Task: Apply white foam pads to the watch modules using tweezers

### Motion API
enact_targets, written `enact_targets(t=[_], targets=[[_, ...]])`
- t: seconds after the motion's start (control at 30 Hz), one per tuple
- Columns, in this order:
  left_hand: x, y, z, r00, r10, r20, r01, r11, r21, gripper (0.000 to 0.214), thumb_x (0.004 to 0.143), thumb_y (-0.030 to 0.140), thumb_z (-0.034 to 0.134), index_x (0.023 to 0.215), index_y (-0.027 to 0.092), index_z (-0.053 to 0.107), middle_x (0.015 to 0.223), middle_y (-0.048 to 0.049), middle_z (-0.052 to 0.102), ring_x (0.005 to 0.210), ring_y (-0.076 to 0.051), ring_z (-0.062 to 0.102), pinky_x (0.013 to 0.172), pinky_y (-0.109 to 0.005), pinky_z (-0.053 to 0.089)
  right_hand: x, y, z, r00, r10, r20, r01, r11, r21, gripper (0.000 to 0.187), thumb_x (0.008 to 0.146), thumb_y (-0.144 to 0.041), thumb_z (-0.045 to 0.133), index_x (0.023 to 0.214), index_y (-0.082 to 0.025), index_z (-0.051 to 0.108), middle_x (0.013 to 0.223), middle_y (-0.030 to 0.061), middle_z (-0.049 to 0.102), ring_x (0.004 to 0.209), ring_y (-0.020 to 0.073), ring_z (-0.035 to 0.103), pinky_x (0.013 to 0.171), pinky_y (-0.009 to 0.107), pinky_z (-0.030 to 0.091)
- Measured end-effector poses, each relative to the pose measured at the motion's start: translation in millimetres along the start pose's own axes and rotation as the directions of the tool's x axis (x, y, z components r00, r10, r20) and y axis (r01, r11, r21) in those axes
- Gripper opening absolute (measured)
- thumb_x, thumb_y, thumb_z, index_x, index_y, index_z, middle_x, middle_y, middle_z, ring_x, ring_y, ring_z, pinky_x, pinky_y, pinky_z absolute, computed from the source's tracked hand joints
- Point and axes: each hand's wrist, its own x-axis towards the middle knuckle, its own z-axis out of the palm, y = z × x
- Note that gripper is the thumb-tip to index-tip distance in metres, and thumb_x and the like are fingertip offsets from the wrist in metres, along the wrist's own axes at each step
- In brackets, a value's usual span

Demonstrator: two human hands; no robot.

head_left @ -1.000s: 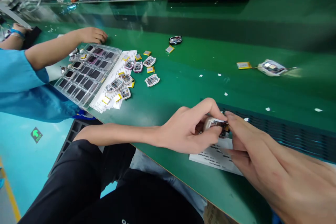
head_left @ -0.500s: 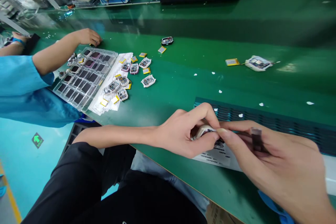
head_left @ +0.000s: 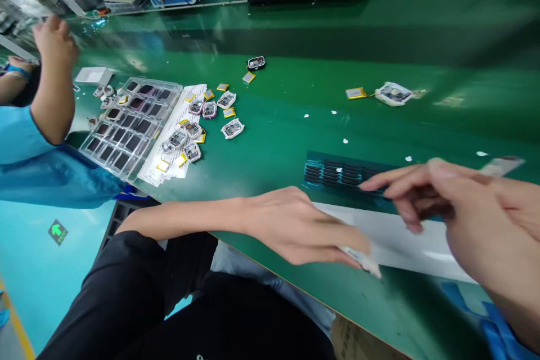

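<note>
My left hand (head_left: 301, 228) is closed on a small white watch case (head_left: 366, 264), low over the table's near edge. My fingers cover most of the case. My right hand (head_left: 442, 197), smeared by motion, is over a dark sheet (head_left: 316, 174) with rows of black strips. Its index finger reaches toward the strips; whether it touches them I cannot tell. A flat, metallic-looking tool (head_left: 504, 166) sticks out behind the thumb of this hand, its kind blurred. Below the sheet lies a white glossy strip (head_left: 405, 242), partly behind both hands.
An opened white watch case (head_left: 394, 94) with a yellow-edged battery (head_left: 355, 93) lies at the right. Several more cases (head_left: 233, 128) and batteries are on paper beside a clear tray (head_left: 154, 140) of dark screens. A co-worker's arm (head_left: 54, 84) is at the left. White specks dot the table.
My hands have parted. The left has turned palm down with the case; the right has moved up and right, over the dark sheet. The co-worker's hand has risen leftward, away from the tray.
</note>
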Motion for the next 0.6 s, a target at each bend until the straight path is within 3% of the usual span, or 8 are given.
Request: enact_targets(t=[0.1,0.2,0.3,0.43,0.6], targets=[[0,-1,5.3,0.984,0.114,0.133,-0.142,0.966,0.218,0.036,0.114,0.036,0.036,0.107,0.022,0.069,0.106,-0.0005,0.081,0.067,-0.009,0.065,0.049,-0.031,0.034,1,-2,-1,0.988,0.021,-0.155,-0.025,0.999,-0.023,0.051,0.093,-0.068,0.053,0.061,-0.030,0.067,0.087,0.0080,0.072,0.081,0.0255,0.067,0.075,0.046,0.056],[0,-5,8.4,0.981,0.112,0.156,-0.160,0.928,0.336,0.044,0.114,0.036,0.029,0.095,0.021,0.065,0.083,0.0012,0.077,0.056,-0.011,0.058,0.045,-0.034,0.028,1,-1,-2,0.950,0.095,-0.296,-0.112,0.993,-0.042,0.057,0.097,-0.073,0.047,0.067,-0.029,0.069,0.090,0.0071,0.075,0.073,0.0232,0.067,0.084,0.052,0.059],[-1,-9,7.5,0.989,0.095,0.112,-0.130,0.917,0.378,0.043,0.114,0.038,0.028,0.090,0.022,0.061,0.068,0.0025,0.069,0.054,-0.014,0.059,0.044,-0.035,0.027,0,2,-4,0.958,0.143,-0.249,-0.130,0.989,0.068,0.058,0.092,-0.079,0.056,0.077,-0.027,0.075,0.104,0.0083,0.079,0.083,0.0252,0.075,0.088,0.052,0.065],[-3,-13,7.0,0.989,0.141,0.037,-0.144,0.900,0.412,0.032,0.112,0.034,0.034,0.095,0.022,0.058,0.073,0.0036,0.072,0.054,-0.013,0.060,0.044,-0.034,0.027,0,5,-7,0.973,0.107,-0.205,-0.082,0.989,0.125,0.050,0.085,-0.073,0.072,0.095,-0.026,0.081,0.113,0.0086,0.080,0.098,0.0291,0.079,0.091,0.049,0.069],[-2,-12,7.1,0.986,0.161,0.035,-0.157,0.854,0.496,0.025,0.109,0.026,0.038,0.095,0.021,0.059,0.068,0.0046,0.069,0.049,-0.012,0.058,0.044,-0.034,0.025,5,14,-18,0.974,0.189,-0.127,-0.167,0.972,0.165,0.043,0.072,-0.064,0.087,0.088,-0.025,0.081,0.101,0.0098,0.082,0.089,0.0293,0.080,0.076,0.038,0.071]])
